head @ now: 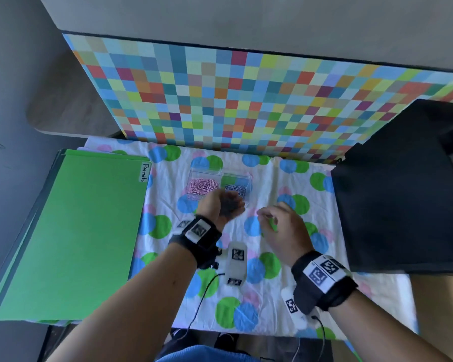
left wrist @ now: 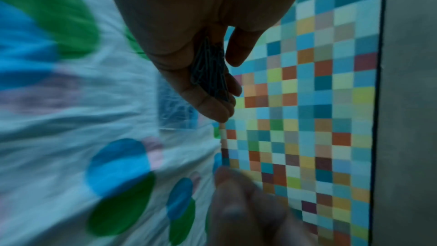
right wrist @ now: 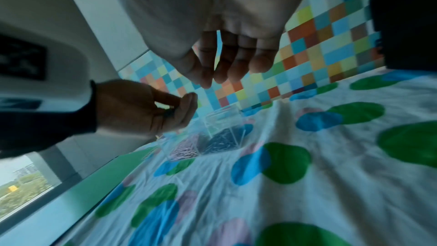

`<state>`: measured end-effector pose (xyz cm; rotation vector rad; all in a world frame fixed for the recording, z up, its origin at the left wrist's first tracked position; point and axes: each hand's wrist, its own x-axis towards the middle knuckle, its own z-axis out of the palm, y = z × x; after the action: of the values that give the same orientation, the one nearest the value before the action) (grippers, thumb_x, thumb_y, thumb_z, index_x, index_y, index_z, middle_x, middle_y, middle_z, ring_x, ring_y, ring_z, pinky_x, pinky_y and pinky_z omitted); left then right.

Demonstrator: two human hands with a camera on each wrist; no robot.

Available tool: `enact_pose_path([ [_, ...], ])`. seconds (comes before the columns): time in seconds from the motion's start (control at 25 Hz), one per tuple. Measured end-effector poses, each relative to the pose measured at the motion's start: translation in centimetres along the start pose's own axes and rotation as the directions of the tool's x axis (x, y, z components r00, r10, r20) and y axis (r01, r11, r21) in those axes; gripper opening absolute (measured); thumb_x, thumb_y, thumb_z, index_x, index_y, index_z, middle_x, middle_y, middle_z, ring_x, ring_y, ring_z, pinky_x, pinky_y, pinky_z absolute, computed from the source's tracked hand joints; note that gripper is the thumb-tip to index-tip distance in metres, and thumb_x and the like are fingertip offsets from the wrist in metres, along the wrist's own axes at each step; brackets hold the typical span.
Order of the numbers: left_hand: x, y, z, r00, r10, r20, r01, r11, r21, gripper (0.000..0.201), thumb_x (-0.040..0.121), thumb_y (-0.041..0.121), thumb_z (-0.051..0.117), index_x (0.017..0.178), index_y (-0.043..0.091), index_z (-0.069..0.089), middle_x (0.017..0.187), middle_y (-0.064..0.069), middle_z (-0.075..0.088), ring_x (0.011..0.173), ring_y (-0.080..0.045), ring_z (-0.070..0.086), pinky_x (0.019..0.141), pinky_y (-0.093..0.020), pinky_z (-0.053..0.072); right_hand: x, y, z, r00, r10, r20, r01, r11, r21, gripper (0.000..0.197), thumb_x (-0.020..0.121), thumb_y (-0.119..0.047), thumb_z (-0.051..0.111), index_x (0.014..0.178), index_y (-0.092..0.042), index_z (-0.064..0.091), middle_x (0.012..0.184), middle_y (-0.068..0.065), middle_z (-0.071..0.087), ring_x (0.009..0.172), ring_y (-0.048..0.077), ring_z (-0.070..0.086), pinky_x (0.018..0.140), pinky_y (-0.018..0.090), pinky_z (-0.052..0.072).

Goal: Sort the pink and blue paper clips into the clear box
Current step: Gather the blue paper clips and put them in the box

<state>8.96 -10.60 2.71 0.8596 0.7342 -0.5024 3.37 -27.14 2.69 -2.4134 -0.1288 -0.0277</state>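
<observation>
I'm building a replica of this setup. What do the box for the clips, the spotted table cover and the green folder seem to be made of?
Clear two-compartment box: hard glossy plastic, likely acrylic; see-through walls, bright sharp edges.
White cover with blue, green and pink spots: thin matte fabric, going by its creases.
Green folder labelled "Permits": flat matte card or paper, probably.

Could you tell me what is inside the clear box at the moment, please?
The clear box has two compartments: pink paper clips in the left one, blue paper clips in the right. The left hand, cupping more blue clips, covers the box's near edge.
</observation>
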Motion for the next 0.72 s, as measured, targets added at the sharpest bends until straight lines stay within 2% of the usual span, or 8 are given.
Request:
enact_pose_path([
  [0.2, 3.7, 2.9, 3.4, 0.980, 0.159, -0.120, -0.110, 0.933, 0.341, 0.035, 0.097, 0.030, 0.041, 0.082, 0.002, 0.056, 0.058, -0.011, 0.054, 0.060, -0.024, 0.051, 0.063, -0.029, 0.043, -1.0, 2.1, -1.5, 0.995, 0.097, 0.037, -0.097, 0.995, -0.004, 0.008, 0.088, -0.014, 0.061, 0.088, -0.018, 0.069, 0.084, -0.005, 0.055, 0.073, -0.002, 0.050, 0.066, 0.009, 0.035],
  [0.28, 4.1, 2.8, 3.2, 0.978, 0.159, -0.136, -0.071, 0.863, 0.500, 0.043, 0.095, 0.038, 0.041, 0.117, 0.004, 0.054, 0.108, -0.021, 0.064, 0.101, -0.033, 0.060, 0.091, -0.037, 0.045, -0.9, 2.2, -1.6, 0.994, 0.102, 0.049, -0.102, 0.995, 0.002, 0.009, 0.088, -0.014, 0.061, 0.089, -0.018, 0.069, 0.085, -0.003, 0.056, 0.074, -0.002, 0.051, 0.066, 0.008, 0.036],
  [0.36, 3.8, 2.9, 3.2, 0.979, 0.156, -0.131, -0.065, 0.850, 0.523, 0.055, 0.094, 0.042, 0.041, 0.135, 0.006, 0.044, 0.143, -0.017, 0.042, 0.131, -0.036, 0.041, 0.107, -0.048, 0.037, -0.1, 2.0, -1.4, 0.991, 0.114, 0.071, -0.113, 0.993, -0.013, 0.009, 0.089, -0.016, 0.060, 0.089, -0.017, 0.068, 0.086, -0.003, 0.055, 0.072, -0.001, 0.050, 0.065, 0.007, 0.036],
  [0.48, 2.6, 4.4, 2.5, 0.979, 0.200, -0.049, -0.148, 0.850, 0.506, 0.040, 0.092, 0.040, 0.047, 0.113, 0.008, 0.060, 0.119, -0.017, 0.056, 0.108, -0.032, 0.056, 0.091, -0.040, 0.046, 2.4, 1.8, 0.0, 0.977, 0.165, 0.136, -0.167, 0.986, 0.001, 0.013, 0.089, -0.017, 0.057, 0.096, -0.017, 0.068, 0.097, 0.000, 0.062, 0.085, 0.008, 0.059, 0.077, 0.019, 0.046],
  [0.52, 2.4, 5.1, 1.7, 0.956, 0.293, -0.017, -0.224, 0.765, 0.604, 0.031, 0.090, 0.036, 0.050, 0.101, 0.011, 0.065, 0.109, -0.017, 0.059, 0.099, -0.031, 0.058, 0.089, -0.038, 0.046, 3.3, 1.6, 0.4, 0.967, 0.193, 0.167, -0.200, 0.980, 0.027, 0.017, 0.090, -0.018, 0.056, 0.102, -0.015, 0.066, 0.103, 0.003, 0.065, 0.094, 0.012, 0.062, 0.084, 0.025, 0.048],
  [0.56, 2.3, 5.8, 0.5, 0.912, 0.409, 0.032, -0.286, 0.578, 0.765, 0.026, 0.087, 0.032, 0.052, 0.098, 0.014, 0.067, 0.110, -0.018, 0.061, 0.101, -0.031, 0.059, 0.092, -0.038, 0.045, 4.3, 1.4, 0.7, 0.954, 0.231, 0.192, -0.246, 0.967, 0.058, 0.021, 0.091, -0.018, 0.054, 0.108, -0.012, 0.064, 0.108, 0.006, 0.067, 0.100, 0.017, 0.063, 0.090, 0.030, 0.049],
  [0.64, 2.2, 6.9, -2.5, 0.814, 0.555, 0.172, -0.233, 0.040, 0.972, 0.039, 0.087, 0.024, 0.054, 0.125, 0.015, 0.057, 0.135, -0.012, 0.051, 0.123, -0.029, 0.048, 0.103, -0.037, 0.038, 6.4, 0.6, 1.0, 0.914, 0.329, 0.236, -0.362, 0.926, 0.111, 0.020, 0.093, -0.016, 0.049, 0.103, -0.006, 0.063, 0.100, 0.011, 0.069, 0.095, 0.025, 0.064, 0.084, 0.033, 0.049],
  [0.72, 2.4, 7.5, -5.4, 0.849, 0.461, 0.258, -0.177, -0.211, 0.961, 0.068, 0.088, 0.024, 0.056, 0.148, 0.016, 0.025, 0.155, -0.007, 0.023, 0.140, -0.026, 0.028, 0.113, -0.039, 0.028, 8.7, 0.6, 1.7, 0.868, 0.413, 0.275, -0.456, 0.883, 0.114, 0.022, 0.093, -0.020, 0.047, 0.082, -0.005, 0.060, 0.071, 0.007, 0.059, 0.073, 0.027, 0.055, 0.063, 0.030, 0.042],
])
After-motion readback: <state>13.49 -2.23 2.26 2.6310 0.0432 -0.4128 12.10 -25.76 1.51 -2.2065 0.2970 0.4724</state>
